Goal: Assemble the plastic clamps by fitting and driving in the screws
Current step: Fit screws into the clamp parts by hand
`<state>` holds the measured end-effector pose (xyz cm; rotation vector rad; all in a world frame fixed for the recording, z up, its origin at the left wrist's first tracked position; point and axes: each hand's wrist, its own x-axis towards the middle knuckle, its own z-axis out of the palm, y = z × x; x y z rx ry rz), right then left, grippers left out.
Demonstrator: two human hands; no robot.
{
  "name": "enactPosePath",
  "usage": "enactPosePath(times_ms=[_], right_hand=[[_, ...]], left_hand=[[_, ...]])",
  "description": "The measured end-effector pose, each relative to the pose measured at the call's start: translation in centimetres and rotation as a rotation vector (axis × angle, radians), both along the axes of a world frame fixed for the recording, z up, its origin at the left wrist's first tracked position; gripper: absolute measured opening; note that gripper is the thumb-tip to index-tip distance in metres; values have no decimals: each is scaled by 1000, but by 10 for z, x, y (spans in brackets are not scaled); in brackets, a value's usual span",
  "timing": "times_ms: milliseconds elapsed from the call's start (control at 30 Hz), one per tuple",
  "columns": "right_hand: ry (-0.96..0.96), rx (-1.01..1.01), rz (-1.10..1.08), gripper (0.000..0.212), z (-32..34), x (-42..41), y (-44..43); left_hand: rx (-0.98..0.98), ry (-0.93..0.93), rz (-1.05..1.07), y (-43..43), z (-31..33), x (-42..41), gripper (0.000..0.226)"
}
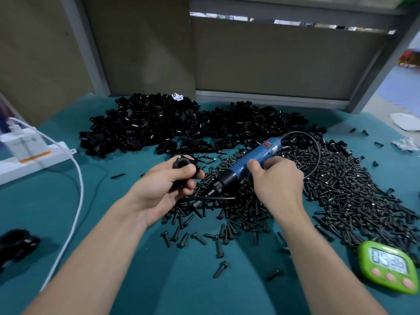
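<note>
Black ring-shaped plastic clamp (184,165): left of centre on my feed, lifted off the teal cloth-covered table (113,235). The left hand (166,189) grips it, thumb across the near side and fingers curled round from beneath. The clamp's bore faces up.

Sweep, left to right:
- Bottom left edge: a dark rounded object (16,244), too blurred for me to identify.
- Left edge: a white power strip (34,161) with a white plug block (25,144) seated in it. A thin white cable (78,178) curves down toward the near edge.
- Rear, left to centre: a heap of loose black plastic clamp parts (181,126) on the table.
- Centre: a blue electric screwdriver (247,162) lies tilted across the screws. Its black nose and bit point lower left, toward the left hand, and a red switch sits near the upper end. A black cord (317,151) arcs off the rear.
- Right hand (277,180): closed round the screwdriver's blue barrel, thumb on the near side, fingers wrapped over the far side.
- Centre to right: a wide spread of black flanged metal screws (336,189), thick under the screwdriver and thinning to strays toward me.
- Bottom right: a green digital timer (388,267) with pink buttons lies flat on the table. I cannot read its smeared digits reliably.
- Far right: crumpled white tissue (406,143).
</note>
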<state>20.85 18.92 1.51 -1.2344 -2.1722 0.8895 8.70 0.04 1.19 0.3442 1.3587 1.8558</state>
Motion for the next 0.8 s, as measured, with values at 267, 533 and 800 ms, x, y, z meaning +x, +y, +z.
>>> enactPosePath(times_ms=[267,533,800], right_hand=[[-448,218,531,17,2,46,-20],[-499,344,514,12,7,43,-35],[-169,102,431,20,-1,43,-27]], left_hand=[[-8,198,63,4,3,11,17],[-258,416,-419,9,6,31,25],[-503,794,234,25,-18,28,28]])
